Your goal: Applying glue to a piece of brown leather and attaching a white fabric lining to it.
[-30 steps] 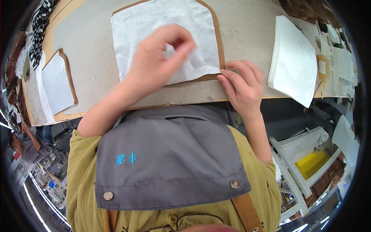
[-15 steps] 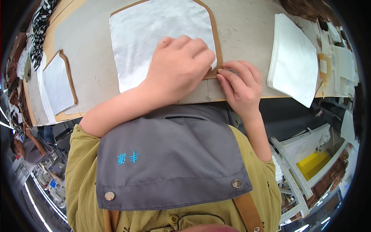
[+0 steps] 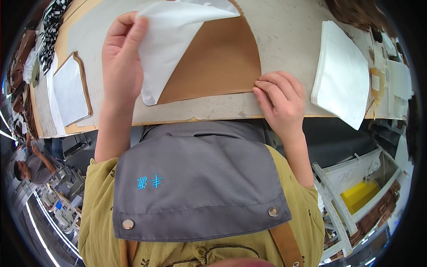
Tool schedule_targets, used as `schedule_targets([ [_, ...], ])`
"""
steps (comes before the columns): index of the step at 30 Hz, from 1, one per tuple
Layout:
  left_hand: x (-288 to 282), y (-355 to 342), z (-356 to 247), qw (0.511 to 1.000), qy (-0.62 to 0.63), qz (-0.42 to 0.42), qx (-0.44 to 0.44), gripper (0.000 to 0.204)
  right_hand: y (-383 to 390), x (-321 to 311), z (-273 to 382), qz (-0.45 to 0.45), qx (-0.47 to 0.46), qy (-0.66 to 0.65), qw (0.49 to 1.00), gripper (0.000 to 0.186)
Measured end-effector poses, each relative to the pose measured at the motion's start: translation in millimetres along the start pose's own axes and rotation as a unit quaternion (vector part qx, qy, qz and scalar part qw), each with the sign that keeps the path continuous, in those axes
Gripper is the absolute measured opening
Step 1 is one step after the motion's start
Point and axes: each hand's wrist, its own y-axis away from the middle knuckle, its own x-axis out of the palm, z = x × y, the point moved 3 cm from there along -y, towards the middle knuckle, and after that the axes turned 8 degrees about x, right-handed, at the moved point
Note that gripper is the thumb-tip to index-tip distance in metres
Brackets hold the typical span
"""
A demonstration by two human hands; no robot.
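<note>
Left hand [image 3: 120, 62] pinches white fabric sheet [image 3: 178, 31], peeled up; right hand [image 3: 280, 100] fingertips pin brown template [image 3: 218, 62] flat; risk: template shifts if pressure eases.

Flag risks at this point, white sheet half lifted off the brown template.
1. The left hand pinches the white fabric sheet only at one edge; it may slip or crease.
2. The right hand pins just one corner of the brown card template, which could shift on the table.
</note>
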Motion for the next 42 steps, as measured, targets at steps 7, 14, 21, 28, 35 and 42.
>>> schedule_targets([
  [7,44,15,-9,0.976,-0.076,0.190,0.072,0.010,6,-1,-14,-0.024,0.060,-0.073,0.995,0.039],
  [14,71,27,-18,0.882,-0.277,0.342,0.167,0.023,-51,-16,13,-0.071,0.020,-0.114,0.991,0.055],
  [21,77,19,-15,0.793,-0.340,0.464,0.203,0.028,-53,-3,2,0.004,-0.089,-0.078,0.993,0.039],
  [28,36,-64,43,0.628,-0.514,0.546,0.208,0.087,-44,-1,-2,0.016,-0.110,-0.028,0.993,0.036],
  [35,45,-68,61,0.562,-0.484,0.615,0.267,0.092,-39,-4,-4,0.038,-0.114,0.012,0.993,0.032],
  [42,54,-46,70,0.536,-0.493,0.589,0.349,0.093,-34,-6,-5,0.046,-0.108,0.013,0.993,0.028],
])
